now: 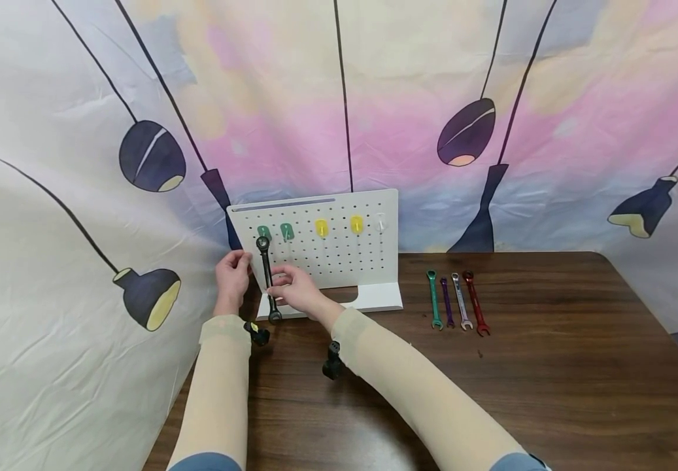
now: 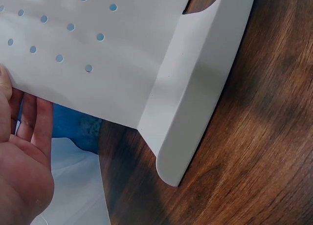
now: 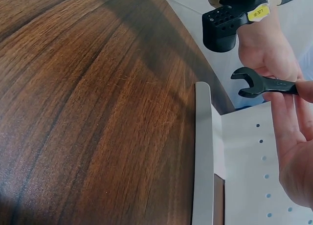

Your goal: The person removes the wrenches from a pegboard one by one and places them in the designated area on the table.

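A white pegboard (image 1: 339,261) stands upright on its base, bearing a row of hooks near the top. My left hand (image 1: 233,281) grips its left edge; in the left wrist view the thumb lies on the front and the other fingers (image 2: 43,122) reach behind. My right hand (image 1: 299,288) holds a black combination wrench (image 1: 267,265) by its shaft, in front of the board's left side. The wrench stands nearly vertical, ring end up, overlapping the leftmost green hook (image 1: 264,231) in the head view. Its open jaw end (image 3: 249,83) points down, showing in the right wrist view.
Farther right hang another green hook (image 1: 288,231), two yellow hooks (image 1: 322,227) and a clear hook (image 1: 380,222). On the brown wooden table (image 1: 574,366) lie a green wrench (image 1: 435,301), a purple wrench (image 1: 447,302), a silver wrench (image 1: 461,301) and a red wrench (image 1: 476,304). A printed cloth (image 1: 409,131) hangs behind.
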A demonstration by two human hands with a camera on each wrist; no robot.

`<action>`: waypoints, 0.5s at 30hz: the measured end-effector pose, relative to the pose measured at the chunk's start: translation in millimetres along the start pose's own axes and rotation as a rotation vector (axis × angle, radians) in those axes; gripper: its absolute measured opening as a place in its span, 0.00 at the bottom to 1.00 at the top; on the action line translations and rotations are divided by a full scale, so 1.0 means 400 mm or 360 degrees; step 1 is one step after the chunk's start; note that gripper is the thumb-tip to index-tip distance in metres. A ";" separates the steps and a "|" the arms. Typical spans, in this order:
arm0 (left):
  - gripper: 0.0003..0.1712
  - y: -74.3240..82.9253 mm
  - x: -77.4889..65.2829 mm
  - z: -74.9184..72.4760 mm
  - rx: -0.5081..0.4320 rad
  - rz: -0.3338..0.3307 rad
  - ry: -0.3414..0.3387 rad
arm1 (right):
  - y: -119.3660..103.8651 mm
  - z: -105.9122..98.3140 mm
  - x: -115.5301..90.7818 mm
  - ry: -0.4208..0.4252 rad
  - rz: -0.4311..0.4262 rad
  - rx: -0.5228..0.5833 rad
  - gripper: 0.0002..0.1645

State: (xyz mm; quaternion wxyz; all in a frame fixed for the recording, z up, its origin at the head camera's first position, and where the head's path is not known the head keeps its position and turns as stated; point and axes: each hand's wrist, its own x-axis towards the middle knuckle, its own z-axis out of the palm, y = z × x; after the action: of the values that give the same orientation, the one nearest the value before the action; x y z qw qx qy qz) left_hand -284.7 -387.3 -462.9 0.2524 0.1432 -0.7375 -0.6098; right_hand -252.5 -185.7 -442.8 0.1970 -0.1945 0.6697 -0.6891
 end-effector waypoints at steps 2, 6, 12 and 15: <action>0.10 -0.003 0.001 0.000 0.0013 -0.0002 -0.0002 | -0.001 -0.001 -0.001 -0.0004 0.0000 -0.0006 0.24; 0.09 -0.006 0.002 -0.001 0.0026 -0.0006 0.0002 | -0.001 -0.003 -0.001 -0.0011 -0.0005 0.0003 0.24; 0.09 -0.005 -0.001 0.000 -0.0002 0.0003 -0.0008 | 0.000 -0.002 0.000 -0.0011 -0.0022 -0.0006 0.24; 0.10 0.010 -0.009 -0.002 -0.0025 0.0009 -0.0034 | 0.002 -0.001 0.001 -0.0007 -0.0033 -0.0006 0.24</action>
State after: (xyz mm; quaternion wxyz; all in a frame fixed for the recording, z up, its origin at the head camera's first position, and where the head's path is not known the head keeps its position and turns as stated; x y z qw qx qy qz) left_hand -280.8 -385.4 -459.6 0.2474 0.1328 -0.7357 -0.6163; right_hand -253.1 -185.5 -443.5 0.1911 -0.2033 0.6685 -0.6894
